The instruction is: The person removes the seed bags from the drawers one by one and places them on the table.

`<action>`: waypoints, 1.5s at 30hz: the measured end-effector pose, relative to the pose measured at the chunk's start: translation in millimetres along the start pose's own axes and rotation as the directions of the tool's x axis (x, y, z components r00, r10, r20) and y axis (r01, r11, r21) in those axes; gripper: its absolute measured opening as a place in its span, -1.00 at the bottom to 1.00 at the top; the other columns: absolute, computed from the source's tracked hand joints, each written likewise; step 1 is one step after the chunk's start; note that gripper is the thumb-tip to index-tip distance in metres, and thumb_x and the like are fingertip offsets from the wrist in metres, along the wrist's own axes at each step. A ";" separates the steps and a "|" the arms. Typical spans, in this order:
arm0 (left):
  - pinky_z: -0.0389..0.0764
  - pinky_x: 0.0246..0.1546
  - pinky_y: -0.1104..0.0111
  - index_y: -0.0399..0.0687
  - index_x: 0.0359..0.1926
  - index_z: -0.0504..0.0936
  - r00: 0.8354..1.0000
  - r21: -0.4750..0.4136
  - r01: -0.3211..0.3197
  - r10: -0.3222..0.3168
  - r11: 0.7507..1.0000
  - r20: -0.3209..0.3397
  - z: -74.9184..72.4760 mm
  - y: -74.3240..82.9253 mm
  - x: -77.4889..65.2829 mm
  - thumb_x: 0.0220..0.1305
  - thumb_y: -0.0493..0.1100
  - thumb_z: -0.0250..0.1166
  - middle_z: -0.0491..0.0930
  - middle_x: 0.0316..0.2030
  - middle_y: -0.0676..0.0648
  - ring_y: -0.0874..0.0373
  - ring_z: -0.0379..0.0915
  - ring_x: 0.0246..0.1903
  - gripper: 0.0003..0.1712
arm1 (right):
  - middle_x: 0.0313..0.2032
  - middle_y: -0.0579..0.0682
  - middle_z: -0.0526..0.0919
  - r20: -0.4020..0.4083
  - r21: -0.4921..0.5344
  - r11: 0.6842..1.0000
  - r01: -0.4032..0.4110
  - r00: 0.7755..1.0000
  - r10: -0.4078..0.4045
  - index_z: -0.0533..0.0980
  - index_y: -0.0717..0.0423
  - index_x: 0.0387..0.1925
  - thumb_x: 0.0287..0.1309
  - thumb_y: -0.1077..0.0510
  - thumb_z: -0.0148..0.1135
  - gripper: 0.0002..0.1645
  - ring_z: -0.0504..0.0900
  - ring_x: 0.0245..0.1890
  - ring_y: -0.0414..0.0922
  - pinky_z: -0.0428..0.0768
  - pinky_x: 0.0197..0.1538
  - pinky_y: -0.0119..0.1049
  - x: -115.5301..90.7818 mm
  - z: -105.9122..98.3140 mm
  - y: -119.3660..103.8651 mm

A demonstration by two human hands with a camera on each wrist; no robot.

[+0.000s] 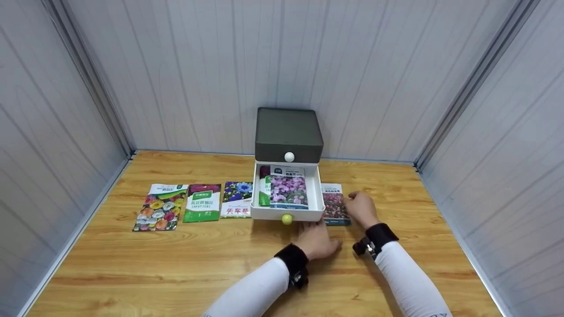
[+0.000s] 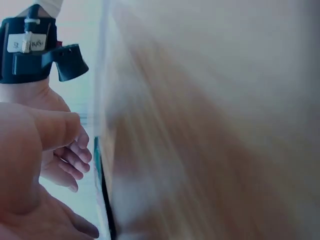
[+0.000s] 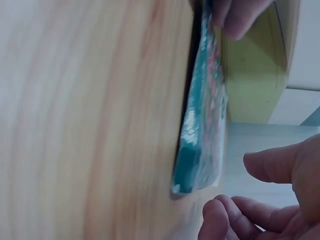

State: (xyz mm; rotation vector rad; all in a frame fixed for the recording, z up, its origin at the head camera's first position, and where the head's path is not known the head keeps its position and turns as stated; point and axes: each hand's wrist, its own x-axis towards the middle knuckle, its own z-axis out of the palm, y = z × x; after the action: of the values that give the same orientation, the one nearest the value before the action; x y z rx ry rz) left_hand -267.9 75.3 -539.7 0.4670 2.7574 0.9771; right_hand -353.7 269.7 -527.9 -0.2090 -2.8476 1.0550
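A seed packet with red flowers and a teal lower edge lies right of the pulled-out white drawer. Its thick side shows in the right wrist view. My left hand is low in front of the drawer, with fingertips by the packet's near end and the thumb spread. At the packet's right side is my right hand, thumb apart from loosely bent fingers and nothing between them. Inside the drawer, a pink-flowered packet overlaps a green-and-white packet.
Above the drawer sits a dark grey-green drawer with a white knob. Left of the unit lie a blue-flowered packet, a green-and-maroon packet and a multicoloured-flower packet on the wooden table. Panelled walls enclose the table.
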 end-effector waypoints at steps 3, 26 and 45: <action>0.12 0.65 -0.26 -0.39 0.72 0.09 0.999 0.078 -0.023 0.019 0.997 0.051 -8.1 0.0 -10.2 0.47 0.35 0.39 0.12 0.66 -0.50 -0.45 0.02 0.65 0.22 | 0.19 0.44 0.71 0.001 0.022 1.000 0.001 1.000 -0.001 0.59 0.49 0.32 0.57 -0.01 0.34 -0.36 0.73 0.11 0.29 0.68 0.22 0.16 -3.7 -4.9 -6.8; 0.70 0.26 0.02 -0.20 0.49 0.56 0.954 0.070 -0.145 0.120 0.987 0.275 -89.3 -8.0 -55.4 0.52 0.40 0.35 0.72 0.25 -0.21 -0.06 0.70 0.18 -0.11 | -0.01 0.24 0.75 -0.004 0.103 0.990 0.093 0.996 -0.093 0.65 0.38 0.28 0.56 -0.02 0.34 -0.43 0.71 -0.06 0.10 0.70 0.03 0.01 -29.1 -30.9 -76.8; 0.79 0.13 -0.02 -0.31 0.28 0.66 0.993 -0.584 -0.085 0.114 0.807 0.014 -172.1 -30.2 -40.5 0.67 0.10 0.31 0.75 0.07 -0.32 -0.22 0.75 0.05 -0.45 | -0.10 0.21 0.78 -0.022 0.119 0.968 0.220 0.976 -0.219 0.70 0.37 0.09 0.46 0.08 0.42 -0.58 0.75 -0.13 0.09 0.75 -0.02 0.00 -44.2 -33.4 -122.9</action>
State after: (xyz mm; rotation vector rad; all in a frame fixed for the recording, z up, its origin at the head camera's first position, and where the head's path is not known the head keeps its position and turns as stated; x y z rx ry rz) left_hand -283.3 -61.1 -424.2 0.5158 2.2264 1.7260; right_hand -317.1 191.6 -424.2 0.1087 -2.7080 1.1695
